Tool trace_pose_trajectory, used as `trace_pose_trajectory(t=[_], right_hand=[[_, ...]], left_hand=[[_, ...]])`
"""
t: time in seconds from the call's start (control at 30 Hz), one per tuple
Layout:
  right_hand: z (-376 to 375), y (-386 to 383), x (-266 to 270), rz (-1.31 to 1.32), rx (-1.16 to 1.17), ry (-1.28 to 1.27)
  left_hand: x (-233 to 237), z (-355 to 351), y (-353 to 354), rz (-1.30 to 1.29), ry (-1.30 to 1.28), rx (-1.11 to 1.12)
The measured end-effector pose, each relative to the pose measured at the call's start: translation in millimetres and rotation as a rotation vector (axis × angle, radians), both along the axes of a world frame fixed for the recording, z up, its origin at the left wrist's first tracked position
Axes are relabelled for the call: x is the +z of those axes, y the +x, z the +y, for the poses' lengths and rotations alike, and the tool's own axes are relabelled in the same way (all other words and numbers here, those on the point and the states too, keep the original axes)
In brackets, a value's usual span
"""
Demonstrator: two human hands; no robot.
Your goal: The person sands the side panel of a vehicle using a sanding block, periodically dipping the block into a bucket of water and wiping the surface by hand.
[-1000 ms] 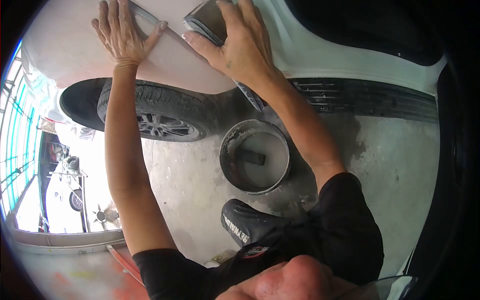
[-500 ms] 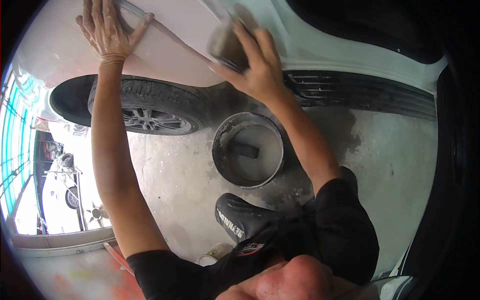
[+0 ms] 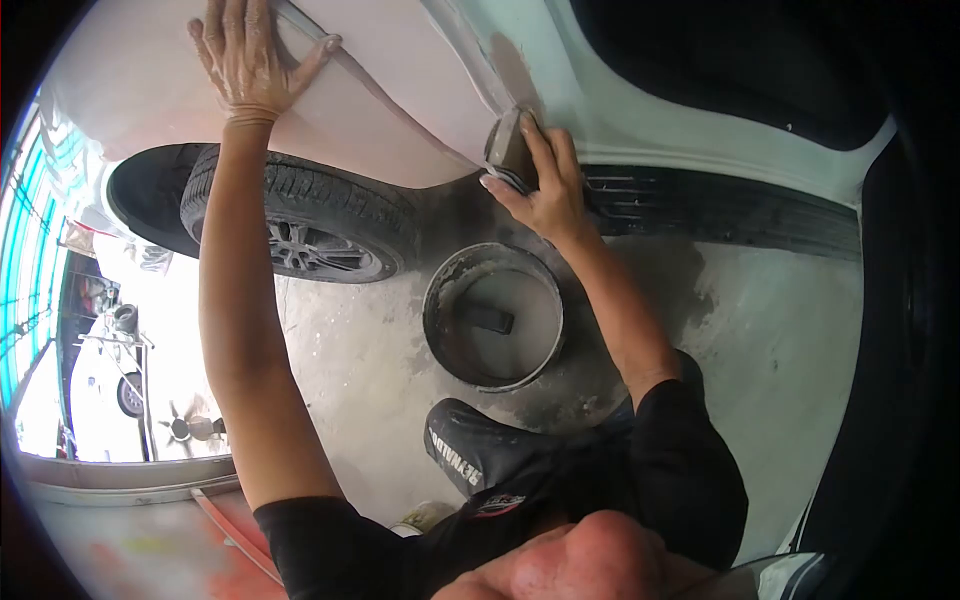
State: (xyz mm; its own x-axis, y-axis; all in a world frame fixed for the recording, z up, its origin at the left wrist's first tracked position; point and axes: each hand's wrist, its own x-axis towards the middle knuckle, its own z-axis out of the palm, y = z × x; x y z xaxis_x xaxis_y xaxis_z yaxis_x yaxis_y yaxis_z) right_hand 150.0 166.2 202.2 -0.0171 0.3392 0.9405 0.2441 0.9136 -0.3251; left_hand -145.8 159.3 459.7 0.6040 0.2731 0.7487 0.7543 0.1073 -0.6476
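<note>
My left hand [image 3: 248,65] lies flat with fingers spread on the pale car body panel [image 3: 390,65], above the wheel. White residue coats its skin. In my right hand [image 3: 553,185] is a grey-brown sanding block [image 3: 508,148], gripped between thumb and fingers. The block rests against the bodywork near the door opening, just above the black sill trim [image 3: 720,205]. What lies under the block is hidden.
A bucket [image 3: 436,345] of cloudy water stands on the wet floor, a dark block [image 3: 488,318] in it. To its left is the car wheel [image 3: 320,245]. A small pale container [image 3: 425,517] sits near my leg. Another panel with reddish patches [image 3: 140,530] is at lower left.
My right hand has brought the sanding block down and slightly right along the bodywork. My left hand stays flat on the panel; the whole view has shifted a little.
</note>
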Motion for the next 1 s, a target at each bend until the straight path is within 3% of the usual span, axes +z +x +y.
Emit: trace_pose_trajectory(t=[0.07, 0.17, 0.27, 0.33, 0.43, 0.53, 0.57, 0.77, 0.9, 0.93, 1.0], right_hand=[[0.0, -3.3, 9.3, 0.002, -0.007, 0.038], [-11.1, -18.4, 109.5, 0.021, -0.026, -0.038], [-12.2, -18.1, 113.6, -0.003, -0.049, -0.009], [-9.2, -16.6, 71.3, 0.044, -0.033, 0.027], [-3.4, -19.1, 63.4, 0.059, -0.024, 0.035], [-10.6, -26.3, 131.9, 0.033, -0.073, -0.058], [-10.8, -25.9, 129.2, 0.032, -0.05, -0.05], [-9.4, -11.1, 56.0, 0.023, 0.022, -0.035], [-5.4, -17.6, 148.2, 0.054, 0.109, 0.019], [-1.9, -24.6, 142.9, 0.07, -0.012, 0.09], [-7.7, -21.6, 99.5, 0.045, -0.024, 0.023]], left_hand=[[1.3, 2.3, 0.1, 0.002, 0.014, -0.032], [-2.2, -7.6, 8.9, -0.035, -0.025, 0.017], [-4.4, -9.6, 9.4, -0.072, -0.048, 0.048], [-3.1, -1.8, 4.5, -0.037, -0.017, -0.003], [-1.2, -2.4, 3.8, -0.04, -0.019, -0.007], [-6.8, -6.9, 8.4, -0.068, -0.047, 0.025], [-5.6, -5.7, 6.4, -0.064, -0.036, 0.013], [1.6, -9.0, 8.2, -0.08, -0.04, 0.028], [-1.2, -12.3, 13.0, -0.096, -0.054, 0.046], [-2.1, -13.5, 13.8, -0.098, -0.054, 0.068], [-6.7, -10.6, 9.8, -0.074, -0.049, 0.062]])
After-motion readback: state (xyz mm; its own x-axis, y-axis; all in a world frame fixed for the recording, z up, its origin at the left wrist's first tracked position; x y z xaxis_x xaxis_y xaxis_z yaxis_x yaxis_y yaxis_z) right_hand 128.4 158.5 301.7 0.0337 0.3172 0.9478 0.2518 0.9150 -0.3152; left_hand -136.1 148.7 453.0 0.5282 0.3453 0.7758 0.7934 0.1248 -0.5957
